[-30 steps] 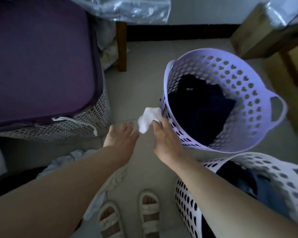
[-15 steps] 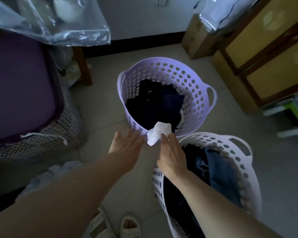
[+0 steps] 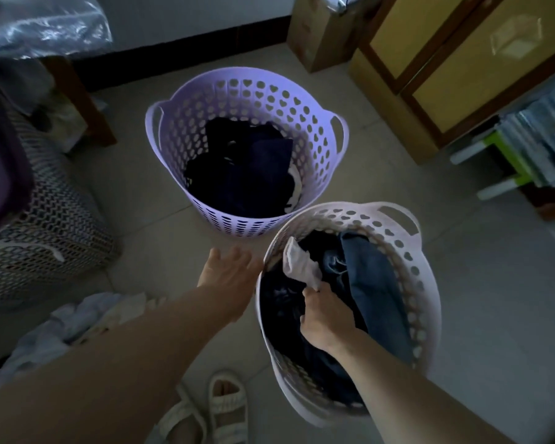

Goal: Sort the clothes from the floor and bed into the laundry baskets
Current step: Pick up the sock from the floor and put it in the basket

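Observation:
A purple laundry basket (image 3: 321, 123) stands on the floor ahead, holding dark clothes. Nearer, to the right, a white laundry basket (image 3: 426, 283) holds dark and blue denim clothes. My right hand (image 3: 326, 312) is inside the white basket, pinching a small white cloth (image 3: 298, 262) that hangs over the clothes by the basket's left rim. My left hand (image 3: 228, 274) hovers open just left of that rim, fingers spread, holding nothing. A pile of pale clothes (image 3: 68, 328) lies on the floor at lower left.
The bed (image 3: 45, 219) with its netted side fills the left, with a wooden leg (image 3: 87, 104) behind. A yellow cabinet (image 3: 462, 65) and a cardboard box (image 3: 321, 36) stand at the back right. A green and white stool (image 3: 500, 161) is at right. My sandalled feet (image 3: 205, 415) are below.
My right hand has carried the white cloth from beside the purple basket down into the white basket. My left hand stayed open beside it. The view swung right.

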Action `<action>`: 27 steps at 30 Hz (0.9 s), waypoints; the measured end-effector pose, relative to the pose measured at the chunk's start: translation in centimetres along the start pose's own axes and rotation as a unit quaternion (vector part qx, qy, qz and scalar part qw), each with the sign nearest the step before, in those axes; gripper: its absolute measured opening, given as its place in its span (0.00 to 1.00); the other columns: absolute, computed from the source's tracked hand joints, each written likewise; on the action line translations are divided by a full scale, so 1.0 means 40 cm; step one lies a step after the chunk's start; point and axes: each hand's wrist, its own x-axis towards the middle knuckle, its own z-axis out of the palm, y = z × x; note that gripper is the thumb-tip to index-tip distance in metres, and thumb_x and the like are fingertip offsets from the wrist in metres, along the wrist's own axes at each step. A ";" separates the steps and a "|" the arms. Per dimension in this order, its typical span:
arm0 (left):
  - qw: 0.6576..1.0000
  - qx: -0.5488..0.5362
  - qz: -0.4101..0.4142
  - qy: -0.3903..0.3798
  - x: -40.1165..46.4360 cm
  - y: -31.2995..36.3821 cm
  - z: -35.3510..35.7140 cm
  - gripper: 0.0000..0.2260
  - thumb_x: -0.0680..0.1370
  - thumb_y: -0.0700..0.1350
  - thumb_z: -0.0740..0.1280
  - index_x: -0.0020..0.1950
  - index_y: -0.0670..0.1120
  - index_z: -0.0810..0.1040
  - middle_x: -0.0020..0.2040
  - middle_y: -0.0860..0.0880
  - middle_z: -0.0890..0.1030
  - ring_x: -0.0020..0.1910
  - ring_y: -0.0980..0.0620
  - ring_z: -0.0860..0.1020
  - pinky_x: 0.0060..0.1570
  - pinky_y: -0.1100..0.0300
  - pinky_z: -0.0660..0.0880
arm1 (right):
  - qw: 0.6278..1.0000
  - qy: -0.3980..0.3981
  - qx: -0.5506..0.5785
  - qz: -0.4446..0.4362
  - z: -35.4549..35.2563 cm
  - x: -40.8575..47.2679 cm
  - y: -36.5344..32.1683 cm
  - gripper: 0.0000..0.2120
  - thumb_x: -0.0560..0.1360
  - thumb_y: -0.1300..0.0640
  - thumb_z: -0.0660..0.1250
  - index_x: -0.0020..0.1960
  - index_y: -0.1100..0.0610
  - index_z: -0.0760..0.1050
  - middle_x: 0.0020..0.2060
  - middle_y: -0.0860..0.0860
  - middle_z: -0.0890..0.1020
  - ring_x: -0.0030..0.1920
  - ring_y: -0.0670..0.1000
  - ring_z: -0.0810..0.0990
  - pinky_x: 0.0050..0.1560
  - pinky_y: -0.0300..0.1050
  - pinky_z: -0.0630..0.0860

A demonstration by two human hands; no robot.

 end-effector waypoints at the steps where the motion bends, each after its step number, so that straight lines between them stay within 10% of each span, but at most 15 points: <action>1: 1.000 0.001 -0.004 -0.005 -0.005 -0.002 0.007 0.36 0.73 0.51 0.70 0.75 0.48 0.54 0.75 0.46 0.57 0.73 0.46 0.59 0.67 0.46 0.60 | 1.000 -0.005 -0.007 -0.009 0.009 0.000 -0.003 0.22 0.77 0.56 0.63 0.69 0.58 0.63 0.68 0.58 0.63 0.64 0.57 0.71 0.59 0.49 0.74; 12: 0.993 -0.036 -0.108 -0.032 -0.121 -0.095 0.077 0.36 0.76 0.50 0.67 0.77 0.48 0.49 0.76 0.46 0.53 0.75 0.46 0.54 0.69 0.45 0.58 | 0.982 0.065 -0.056 -0.166 0.018 0.030 -0.200 0.17 0.76 0.60 0.62 0.64 0.59 0.67 0.63 0.57 0.68 0.63 0.58 0.71 0.57 0.49 0.73; 27: 0.940 -0.164 -0.276 -0.115 -0.413 -0.232 0.385 0.32 0.78 0.49 0.64 0.77 0.49 0.50 0.77 0.45 0.53 0.75 0.44 0.53 0.69 0.46 0.56 | 0.944 -0.035 -0.169 -0.282 0.218 0.020 -0.511 0.18 0.75 0.60 0.64 0.64 0.58 0.67 0.63 0.56 0.69 0.63 0.57 0.71 0.60 0.48 0.71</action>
